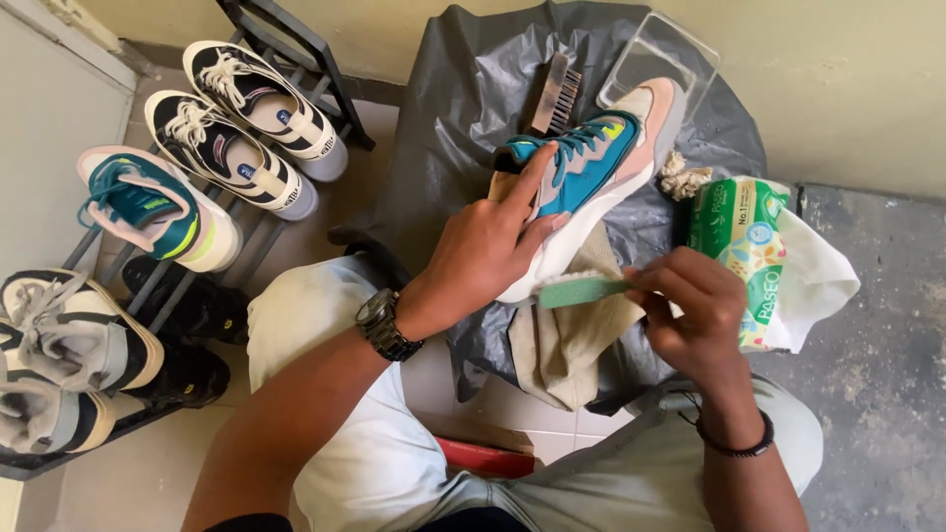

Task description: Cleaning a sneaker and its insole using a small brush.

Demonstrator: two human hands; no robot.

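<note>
Pale trousers (374, 463) on the seated person's knees fill the bottom of the head view, with a red flat object (488, 458) lying on the floor tiles between the legs. Left hand (488, 251), wearing a dark wristwatch (386, 325), grasps the teal, pink and white sneaker (591, 167) from the side, index finger stretched along the collar and thumb under the sole. Right hand (695, 315), with a black band (737, 448) at the wrist, is clenched on the handle of a small green brush (581, 291), whose head lies against the white sole edge of the sneaker. Sneaker held tilted, toe pointing away, above a beige cloth (567, 345) and a grey plastic sheet (473, 108) that covers a low support. On the sheet beyond the shoe: a wooden bristle brush (557, 94) and a clear plastic container (680, 49). Just beside the right hand: a green tissue pack (749, 246) on a white bag (818, 281), and a crumpled wad (683, 177) near the toe. At left, a black shoe rack (286, 44) carries the matching teal sneaker (153, 207), two black-and-white sneakers (241, 123) and, nearer, grey high-tops (69, 345).
</note>
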